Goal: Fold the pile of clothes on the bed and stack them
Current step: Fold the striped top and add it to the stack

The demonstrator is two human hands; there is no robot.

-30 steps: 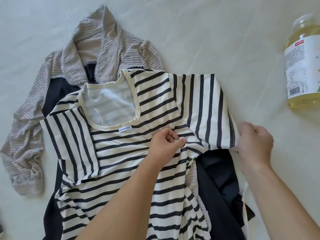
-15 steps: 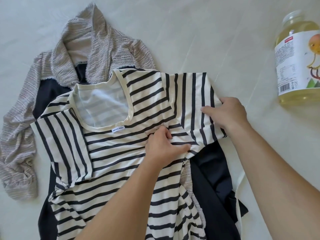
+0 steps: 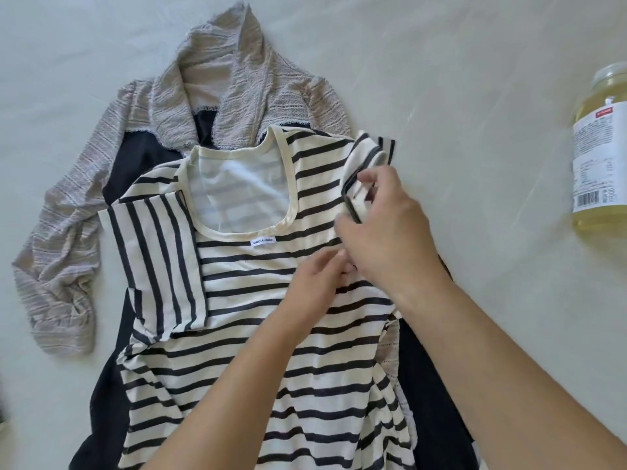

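Right hand [image 3: 383, 228] gripping striped sleeve [image 3: 368, 157]

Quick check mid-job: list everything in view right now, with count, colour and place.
striped top: one, cream with black stripes, centre, on top of the pile; one sleeve already folded in
sleeve: one, striped, lifted at the top's other shoulder
grey cardigan: one, grey knit, under the pile
dark garment: one, navy or black, beneath the striped top
bottle: one, clear with yellow liquid, far right
bed: pale sheet
left hand: presses the top's chest
right hand: grips the sleeve
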